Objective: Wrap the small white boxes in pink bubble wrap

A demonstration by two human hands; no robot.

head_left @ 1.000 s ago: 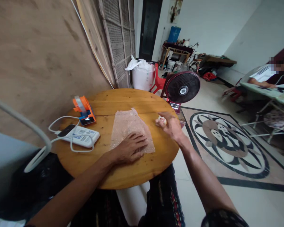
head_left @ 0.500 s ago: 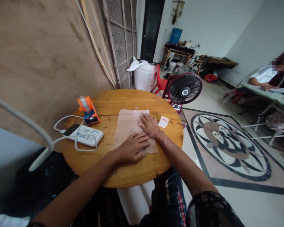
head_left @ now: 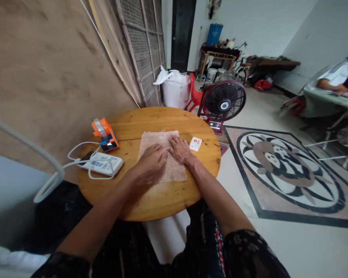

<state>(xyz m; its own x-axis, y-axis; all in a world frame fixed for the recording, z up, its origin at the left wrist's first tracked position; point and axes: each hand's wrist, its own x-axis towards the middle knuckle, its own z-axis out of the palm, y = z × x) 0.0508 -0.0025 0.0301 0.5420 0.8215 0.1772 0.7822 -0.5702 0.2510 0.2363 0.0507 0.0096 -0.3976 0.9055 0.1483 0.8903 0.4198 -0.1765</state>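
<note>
A sheet of clear bubble wrap (head_left: 174,173) lies flat on the round wooden table (head_left: 159,206) in front of me. My right hand (head_left: 179,150) rests palm down on its upper right part, fingers spread. Over the sheet's left and middle part is my left hand (head_left: 154,159), palm down and slightly blurred, its fingers stretched towards the right hand. Neither hand grasps anything. A small white card with a red mark (head_left: 195,143) lies just right of my right hand.
An orange and blue tape dispenser (head_left: 104,131) stands at the table's left, behind a white power bank (head_left: 106,164) with a white cable. Beyond the table are a fan (head_left: 224,102), a white sack (head_left: 176,90) and a red chair (head_left: 195,92). A person (head_left: 335,77) sits at another table, right.
My left hand has moved up and left across the bubble wrap, away from its near edge. My right hand stays on the sheet. The camera view has shifted slightly.
</note>
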